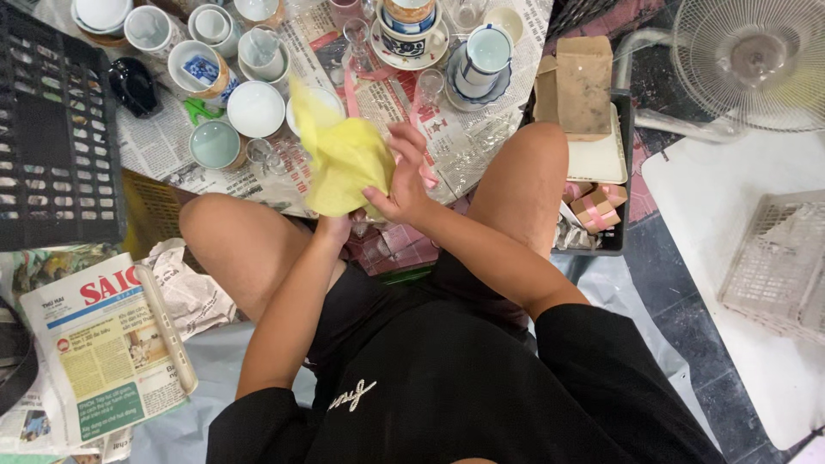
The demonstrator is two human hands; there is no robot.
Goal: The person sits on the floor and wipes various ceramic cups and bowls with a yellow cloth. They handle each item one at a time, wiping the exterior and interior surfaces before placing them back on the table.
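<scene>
A tall brown cardboard box (583,84) stands at the back edge of a black tray (625,172), on a flat white box (596,160). Two small tan gift boxes (595,207) with pink ribbon lie at the tray's front edge.

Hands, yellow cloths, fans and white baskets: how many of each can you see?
Hands: 2, left and right
Yellow cloth: 1
Fan: 1
White basket: 1
Total: 5
</scene>
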